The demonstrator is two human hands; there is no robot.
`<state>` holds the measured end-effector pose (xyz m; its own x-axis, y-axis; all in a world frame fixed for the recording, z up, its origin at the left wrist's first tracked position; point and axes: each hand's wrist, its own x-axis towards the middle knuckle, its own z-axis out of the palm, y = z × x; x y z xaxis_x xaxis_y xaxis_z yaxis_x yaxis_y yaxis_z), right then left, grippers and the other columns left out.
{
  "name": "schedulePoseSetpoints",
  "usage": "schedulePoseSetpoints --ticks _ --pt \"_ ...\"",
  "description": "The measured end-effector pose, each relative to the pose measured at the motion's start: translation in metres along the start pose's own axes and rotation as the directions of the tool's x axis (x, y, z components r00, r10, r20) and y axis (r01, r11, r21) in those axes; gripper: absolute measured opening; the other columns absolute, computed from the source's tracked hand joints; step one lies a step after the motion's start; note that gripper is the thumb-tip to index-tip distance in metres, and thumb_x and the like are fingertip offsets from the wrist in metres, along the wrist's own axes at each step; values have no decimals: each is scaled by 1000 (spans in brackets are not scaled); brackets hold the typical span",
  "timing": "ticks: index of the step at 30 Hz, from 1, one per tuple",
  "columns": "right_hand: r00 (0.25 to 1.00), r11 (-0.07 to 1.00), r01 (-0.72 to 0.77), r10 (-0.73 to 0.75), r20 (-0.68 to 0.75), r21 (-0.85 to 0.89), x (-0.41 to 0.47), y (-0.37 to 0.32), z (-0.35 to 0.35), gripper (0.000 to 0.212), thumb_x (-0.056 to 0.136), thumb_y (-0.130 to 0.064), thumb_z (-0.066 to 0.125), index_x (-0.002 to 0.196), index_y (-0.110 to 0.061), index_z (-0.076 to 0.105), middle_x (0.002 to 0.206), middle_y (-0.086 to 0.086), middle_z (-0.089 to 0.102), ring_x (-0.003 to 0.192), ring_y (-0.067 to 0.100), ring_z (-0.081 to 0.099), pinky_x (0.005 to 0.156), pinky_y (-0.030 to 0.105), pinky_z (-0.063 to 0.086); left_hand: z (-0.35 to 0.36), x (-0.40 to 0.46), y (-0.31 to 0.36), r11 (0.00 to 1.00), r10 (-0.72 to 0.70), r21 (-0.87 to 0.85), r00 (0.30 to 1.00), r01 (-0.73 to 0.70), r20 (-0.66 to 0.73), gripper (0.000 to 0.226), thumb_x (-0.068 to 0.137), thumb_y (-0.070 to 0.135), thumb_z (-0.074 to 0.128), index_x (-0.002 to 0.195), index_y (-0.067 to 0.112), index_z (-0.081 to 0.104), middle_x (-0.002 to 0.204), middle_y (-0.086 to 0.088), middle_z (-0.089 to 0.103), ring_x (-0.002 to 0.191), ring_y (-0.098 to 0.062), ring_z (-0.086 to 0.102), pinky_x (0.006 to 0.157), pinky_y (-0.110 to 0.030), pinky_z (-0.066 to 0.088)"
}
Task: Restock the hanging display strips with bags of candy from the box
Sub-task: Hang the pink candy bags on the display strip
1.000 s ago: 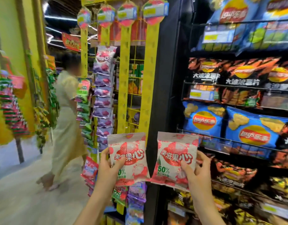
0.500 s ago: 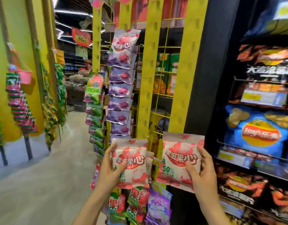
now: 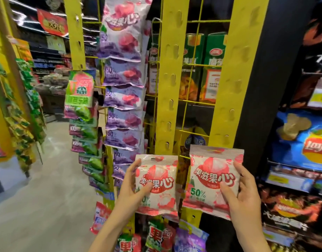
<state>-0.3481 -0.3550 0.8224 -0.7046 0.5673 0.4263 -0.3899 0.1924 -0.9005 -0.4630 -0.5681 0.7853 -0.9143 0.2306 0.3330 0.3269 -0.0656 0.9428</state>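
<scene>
The left grip (image 3: 133,186) pinches a pink candy bag (image 3: 157,184) at the bag's nine o'clock edge; the right grip (image 3: 243,193) pinches a second pink bag (image 3: 211,180) at its three o'clock edge, both before the yellow display strips (image 3: 168,84).

A black shelf unit (image 3: 276,88) stands at the right. On its shelves, a blue Lay's chip bag (image 3: 302,140) sits above dark chip bags with orange print (image 3: 291,210). Left of the unit, behind a yellow wire grid (image 3: 198,66), stand green snack cartons (image 3: 214,57). Far left of the unit, a grey aisle floor (image 3: 47,206) runs toward blurred shelves, under a red hanging sign (image 3: 52,22).
</scene>
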Motion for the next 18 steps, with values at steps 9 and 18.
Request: schedulePoseSetpoints --ticks 9,18 --pt "981 988 26 -54 -186 -150 -21 -4 16 52 84 -18 61 100 -66 50 135 -4 49 123 16 50 98 44 47 5 36 -13 1000 10 11 976 -12 220 57 76 41 71 117 57 36 132 35 34 130 6 32 106 -27 33" --pt "962 972 54 -112 -251 -228 -38 -8 34 48 84 -22 67 105 -62 50 130 -21 46 129 15 43 107 43 38 7 39 -20 995 47 69 968 -66 247 58 87 17 64 112 56 29 120 40 30 123 0 33 98 -23 31"
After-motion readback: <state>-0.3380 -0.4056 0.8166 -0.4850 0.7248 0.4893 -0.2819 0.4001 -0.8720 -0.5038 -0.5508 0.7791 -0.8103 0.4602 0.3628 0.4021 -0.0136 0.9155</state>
